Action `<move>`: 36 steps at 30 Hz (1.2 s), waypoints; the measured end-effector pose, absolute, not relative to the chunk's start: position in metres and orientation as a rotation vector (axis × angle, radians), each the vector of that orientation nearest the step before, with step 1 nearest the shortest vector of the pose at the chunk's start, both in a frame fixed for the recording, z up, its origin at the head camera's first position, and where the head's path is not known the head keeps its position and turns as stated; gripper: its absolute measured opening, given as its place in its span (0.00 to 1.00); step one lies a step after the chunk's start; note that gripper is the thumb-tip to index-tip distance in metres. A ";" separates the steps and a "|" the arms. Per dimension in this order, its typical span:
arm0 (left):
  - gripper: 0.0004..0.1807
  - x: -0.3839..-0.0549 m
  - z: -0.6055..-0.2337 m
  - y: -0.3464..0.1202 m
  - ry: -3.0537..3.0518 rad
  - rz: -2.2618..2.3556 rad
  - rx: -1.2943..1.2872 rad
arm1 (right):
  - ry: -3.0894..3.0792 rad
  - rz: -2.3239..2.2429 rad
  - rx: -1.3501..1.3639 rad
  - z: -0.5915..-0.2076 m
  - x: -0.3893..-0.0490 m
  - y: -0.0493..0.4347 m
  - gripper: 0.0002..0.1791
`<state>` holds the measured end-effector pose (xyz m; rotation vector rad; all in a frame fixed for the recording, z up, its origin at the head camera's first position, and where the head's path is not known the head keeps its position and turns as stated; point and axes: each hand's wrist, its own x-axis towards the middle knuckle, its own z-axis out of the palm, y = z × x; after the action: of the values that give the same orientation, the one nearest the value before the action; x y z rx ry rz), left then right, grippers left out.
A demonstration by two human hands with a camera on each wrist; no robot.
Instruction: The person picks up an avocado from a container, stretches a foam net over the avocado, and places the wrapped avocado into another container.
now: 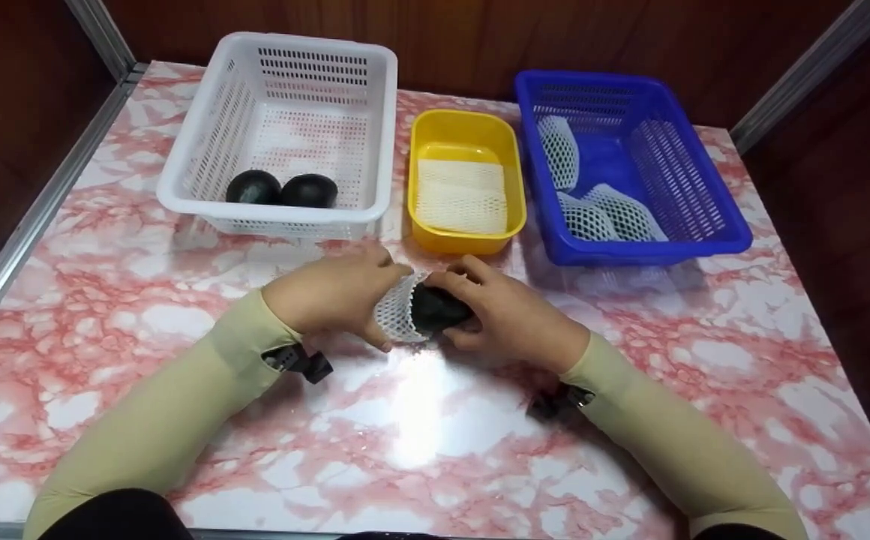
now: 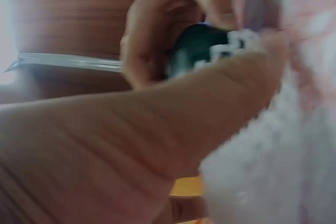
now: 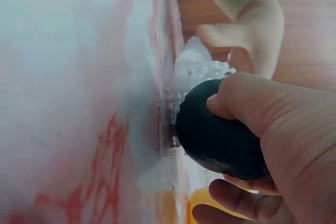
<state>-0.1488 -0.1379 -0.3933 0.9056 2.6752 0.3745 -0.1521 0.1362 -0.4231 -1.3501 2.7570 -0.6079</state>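
My right hand [image 1: 517, 315] grips a smooth, dark green avocado [image 1: 435, 309] between thumb and fingers, low over the table's middle. A white foam net sleeve [image 1: 396, 313] spans the gap between thumb and fingers of my left hand [image 1: 330, 291], which holds it from the left side. The avocado's left end sits at the sleeve's open mouth, partly inside it. From the right wrist, the avocado [image 3: 218, 135] shows mostly bare, with the net [image 3: 197, 72] beyond its far end. In the blurred left wrist view, my left thumb lies across the net [image 2: 257, 150].
A white basket [image 1: 274, 214] at the back left contains two dark avocados [image 1: 309, 190]. Flat foam nets [image 1: 461, 195] lie in a yellow bin [image 1: 466, 241] at back centre. The blue basket [image 1: 645, 253] at back right holds several net-covered fruits [image 1: 626, 214].
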 end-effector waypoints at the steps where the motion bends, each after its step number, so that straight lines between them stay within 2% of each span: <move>1: 0.49 -0.148 -0.397 -0.136 2.688 0.354 0.917 | 2.756 -0.613 -1.345 -0.423 -0.152 0.136 0.40; 4: 0.36 -0.148 -0.405 -0.129 2.723 0.370 0.956 | 2.766 -0.625 -1.338 -0.424 -0.152 0.137 0.40; 7: 0.31 -0.147 -0.409 -0.125 2.752 0.415 0.976 | 2.784 -0.642 -1.316 -0.426 -0.151 0.137 0.40; 13: 0.33 -0.150 -0.410 -0.122 2.699 0.517 1.009 | 2.807 -0.708 -1.308 -0.426 -0.150 0.137 0.38; 21: 0.46 -0.154 -0.411 -0.122 2.559 0.730 1.113 | 2.788 -0.829 -1.494 -0.425 -0.151 0.142 0.32; 31: 0.43 -0.152 -0.411 -0.116 2.467 0.932 1.115 | 2.712 -0.982 -1.650 -0.423 -0.153 0.144 0.29; 36: 0.45 -0.149 -0.409 -0.113 2.477 1.001 1.022 | 2.703 -1.096 -1.660 -0.423 -0.152 0.144 0.29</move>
<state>-0.1491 -0.1127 -0.4090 1.0224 2.4765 1.0011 -0.1521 0.1439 -0.4233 -1.6602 2.7029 -1.0963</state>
